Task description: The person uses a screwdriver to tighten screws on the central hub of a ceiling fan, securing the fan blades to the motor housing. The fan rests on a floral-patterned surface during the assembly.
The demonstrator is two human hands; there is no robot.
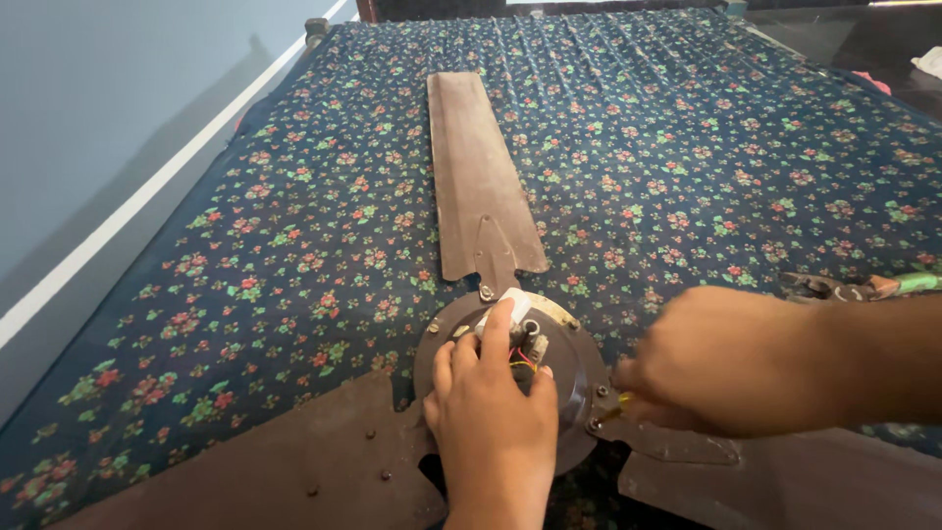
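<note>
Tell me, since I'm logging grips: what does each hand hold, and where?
Left hand rests on the fan motor hub, fingers at its white centre piece. Right hand grips a thin tool; which part cannot be told.

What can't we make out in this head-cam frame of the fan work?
- Head view: the tool in the right hand is blurred and wrapped by the fingers; only a yellowish tip shows at the blade bracket.
- The left hand covers the middle of the fan motor hub; the wires show only partly.
- The two near blades are cut off by the bottom edge.
- The pliers are partly behind the right forearm.
</note>
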